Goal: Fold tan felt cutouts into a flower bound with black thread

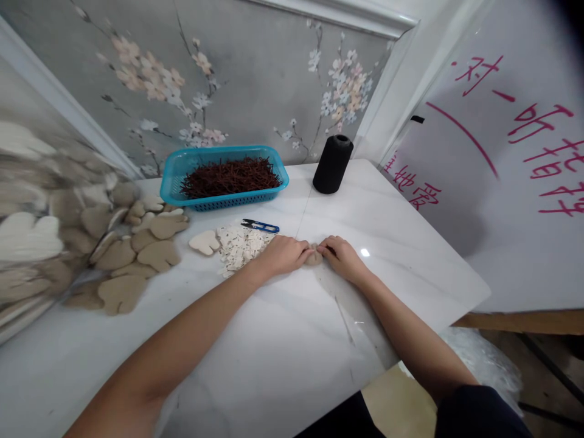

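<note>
White desk (283, 365), felt cutouts (137, 255) heaped at its left edge, blue basket (182, 176) of brown strands at the back, black spool (333, 164) near back right. Pale scraps (239, 246) and snips (261, 226) mid-desk. My left hand (283, 255) and right hand (341, 257) meet at desk centre, fingertips of both pinching a small tan felt piece (314, 255) between them. Looks soft, light and floppy; best gripped at its edges.

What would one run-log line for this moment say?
left hand: pinching tan piece | right hand: pinching tan piece | nearby: blue snips, white scraps, blue basket
</note>
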The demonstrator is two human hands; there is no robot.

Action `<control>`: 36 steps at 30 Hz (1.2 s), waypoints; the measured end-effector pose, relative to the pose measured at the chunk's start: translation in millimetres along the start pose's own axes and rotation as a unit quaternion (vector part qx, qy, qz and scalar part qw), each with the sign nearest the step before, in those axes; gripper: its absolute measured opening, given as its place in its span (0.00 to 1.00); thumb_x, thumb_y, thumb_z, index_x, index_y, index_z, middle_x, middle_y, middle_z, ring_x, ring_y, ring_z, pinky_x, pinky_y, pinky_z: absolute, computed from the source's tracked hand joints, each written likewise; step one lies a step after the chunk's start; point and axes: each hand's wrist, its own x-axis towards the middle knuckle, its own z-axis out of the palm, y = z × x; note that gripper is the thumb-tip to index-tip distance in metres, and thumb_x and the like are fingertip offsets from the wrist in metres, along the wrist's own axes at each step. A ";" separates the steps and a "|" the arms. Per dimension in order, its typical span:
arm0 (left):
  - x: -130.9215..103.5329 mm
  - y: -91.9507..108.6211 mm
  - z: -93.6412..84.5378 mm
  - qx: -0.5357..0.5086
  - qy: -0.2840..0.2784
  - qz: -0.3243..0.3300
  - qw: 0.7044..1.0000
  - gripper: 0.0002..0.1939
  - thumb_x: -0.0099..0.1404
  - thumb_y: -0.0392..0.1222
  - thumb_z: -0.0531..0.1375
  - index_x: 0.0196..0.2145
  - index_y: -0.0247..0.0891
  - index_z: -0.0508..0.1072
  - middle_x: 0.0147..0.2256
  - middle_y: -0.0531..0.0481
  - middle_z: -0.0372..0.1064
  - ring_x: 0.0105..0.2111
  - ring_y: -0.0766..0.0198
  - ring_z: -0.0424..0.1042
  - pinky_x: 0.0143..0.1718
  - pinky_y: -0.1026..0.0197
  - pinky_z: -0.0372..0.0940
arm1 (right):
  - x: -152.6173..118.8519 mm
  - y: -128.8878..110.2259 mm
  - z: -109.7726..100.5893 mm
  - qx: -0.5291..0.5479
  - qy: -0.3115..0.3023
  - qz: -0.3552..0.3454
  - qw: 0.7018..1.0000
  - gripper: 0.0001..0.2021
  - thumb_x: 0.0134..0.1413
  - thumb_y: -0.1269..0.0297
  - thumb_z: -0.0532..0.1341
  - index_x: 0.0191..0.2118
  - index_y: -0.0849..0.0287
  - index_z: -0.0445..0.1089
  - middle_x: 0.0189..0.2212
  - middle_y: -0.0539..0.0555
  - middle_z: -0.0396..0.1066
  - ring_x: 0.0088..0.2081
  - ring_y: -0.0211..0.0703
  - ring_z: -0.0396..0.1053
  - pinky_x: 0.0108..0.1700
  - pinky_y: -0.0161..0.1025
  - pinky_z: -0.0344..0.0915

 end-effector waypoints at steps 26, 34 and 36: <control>-1.1 7.7 -6.5 -0.171 -0.042 -0.095 0.980 0.23 0.58 0.62 0.53 0.31 0.39 0.72 0.28 0.50 0.71 0.29 0.65 0.66 0.32 0.65 0.50 | -6.3 6.1 -28.2 0.043 -0.087 0.097 0.991 0.20 0.61 0.52 0.51 0.27 0.61 0.69 0.21 0.49 0.61 0.25 0.36 0.56 0.30 0.35 0.52; 0.1 4.7 -6.0 -0.404 -0.029 -0.103 0.908 0.20 0.57 0.57 0.56 0.30 0.35 0.69 0.24 0.54 0.63 0.24 0.72 0.58 0.26 0.69 0.47 | -7.5 -12.5 -31.2 0.118 -0.100 0.091 0.984 0.19 0.57 0.48 0.56 0.32 0.60 0.71 0.25 0.50 0.64 0.27 0.36 0.55 0.29 0.34 0.52; 0.8 5.4 -8.6 -0.476 -0.026 -0.090 0.875 0.20 0.57 0.56 0.57 0.30 0.33 0.68 0.23 0.54 0.61 0.24 0.74 0.57 0.26 0.70 0.48 | -6.7 -14.3 -28.7 0.177 -0.065 0.097 0.977 0.19 0.56 0.48 0.57 0.31 0.61 0.71 0.25 0.50 0.63 0.26 0.35 0.54 0.29 0.34 0.51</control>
